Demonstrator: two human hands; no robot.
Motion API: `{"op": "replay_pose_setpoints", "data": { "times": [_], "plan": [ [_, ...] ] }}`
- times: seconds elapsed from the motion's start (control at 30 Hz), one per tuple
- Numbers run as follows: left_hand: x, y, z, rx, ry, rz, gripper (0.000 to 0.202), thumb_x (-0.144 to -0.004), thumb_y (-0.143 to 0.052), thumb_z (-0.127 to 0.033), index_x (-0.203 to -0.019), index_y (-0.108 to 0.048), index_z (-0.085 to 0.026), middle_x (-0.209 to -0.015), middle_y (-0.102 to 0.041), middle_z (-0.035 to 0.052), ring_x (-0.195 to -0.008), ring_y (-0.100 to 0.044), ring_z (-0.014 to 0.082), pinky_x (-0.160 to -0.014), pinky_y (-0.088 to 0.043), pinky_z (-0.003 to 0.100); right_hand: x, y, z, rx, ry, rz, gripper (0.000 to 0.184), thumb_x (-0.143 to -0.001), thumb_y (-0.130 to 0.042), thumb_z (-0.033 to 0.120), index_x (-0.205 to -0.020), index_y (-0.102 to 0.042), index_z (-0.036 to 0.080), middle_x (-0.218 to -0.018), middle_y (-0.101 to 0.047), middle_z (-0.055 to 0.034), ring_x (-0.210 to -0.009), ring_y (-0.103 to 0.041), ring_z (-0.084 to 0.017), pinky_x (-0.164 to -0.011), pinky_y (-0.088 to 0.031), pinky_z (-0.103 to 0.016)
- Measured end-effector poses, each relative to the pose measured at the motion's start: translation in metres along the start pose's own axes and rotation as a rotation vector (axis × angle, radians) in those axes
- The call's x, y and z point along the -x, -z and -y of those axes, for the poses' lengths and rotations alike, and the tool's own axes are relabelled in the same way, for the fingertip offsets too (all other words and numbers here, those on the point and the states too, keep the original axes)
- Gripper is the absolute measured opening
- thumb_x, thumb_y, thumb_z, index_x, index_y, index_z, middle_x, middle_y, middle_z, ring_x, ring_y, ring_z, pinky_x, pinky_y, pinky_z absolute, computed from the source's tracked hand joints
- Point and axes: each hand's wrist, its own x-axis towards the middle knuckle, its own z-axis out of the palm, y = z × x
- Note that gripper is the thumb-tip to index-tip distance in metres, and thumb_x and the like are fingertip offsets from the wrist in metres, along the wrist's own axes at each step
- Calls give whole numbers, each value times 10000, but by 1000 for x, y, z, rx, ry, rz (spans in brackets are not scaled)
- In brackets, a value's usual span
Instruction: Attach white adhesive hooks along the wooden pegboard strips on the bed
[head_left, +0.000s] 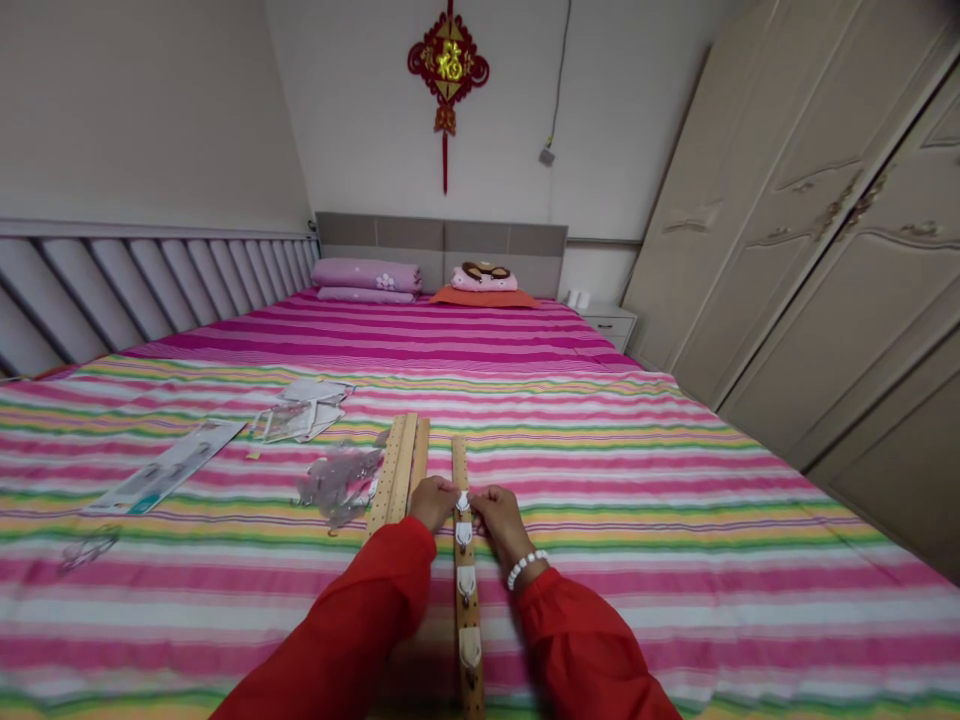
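A narrow wooden strip (460, 460) with small holes lies lengthwise in front of me on the striped bedspread. Near its far part sits a small white adhesive hook (463, 503), pinched at its left edge by my left hand (433, 503) and at its right by my right hand (501, 518). Nearer to me on the same strip are a second white hook (464, 536), a third white hook (466, 580) and a cream-coloured hook (469, 648). My fingertips partly cover the far hook.
Several more wooden strips (394, 475) lie left of my left hand. Beyond them are crumpled clear plastic pieces (341, 485), a pile of packets (307, 410) and a long card (166, 468). Pillows (367, 275) rest at the headboard (397, 238); a wardrobe (795, 230) stands at right.
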Motion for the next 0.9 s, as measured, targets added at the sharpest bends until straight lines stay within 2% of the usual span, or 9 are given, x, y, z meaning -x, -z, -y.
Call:
{"op": "replay_pose_setpoints", "data": {
  "times": [0.23,0.5,0.73,0.9],
  "plan": [
    [-1,0,9,-92,-99,-34,84,-600,-703,-168,-593,-620,-171,-548,-620,-3,-615,-606,149,-554,-419,212,-4,-2,-7,-22,29,-17,233,-614,-683,287,-533,-482,201,-301,-455,82,-251,-375,-66,-292,-285,-181],
    [0,-2,7,-130,-96,-76,71,-604,-684,-161,-611,-613,-164,-598,-646,7,-657,-626,159,-603,-430,226,-6,-3,-14,-34,60,-39,253,-599,-699,307,-542,-473,209,-304,-441,89,-262,-385,-77,-299,-276,-194],
    [3,-4,7,-75,-86,-41,194,-532,-731,-111,-640,-579,-162,-577,-584,-27,-602,-588,135,-587,-427,217,-5,-3,-14,-7,15,-46,238,-640,-666,273,-552,-452,216,-302,-438,95,-248,-370,-72,-297,-284,-191],
    [2,-7,5,-58,-47,-55,193,-569,-677,-51,-623,-537,-172,-556,-544,-43,-595,-575,124,-594,-420,212,-7,-4,-12,19,-23,-39,268,-645,-671,270,-515,-442,219,-292,-438,84,-246,-385,-78,-287,-294,-188]
  ]
}}
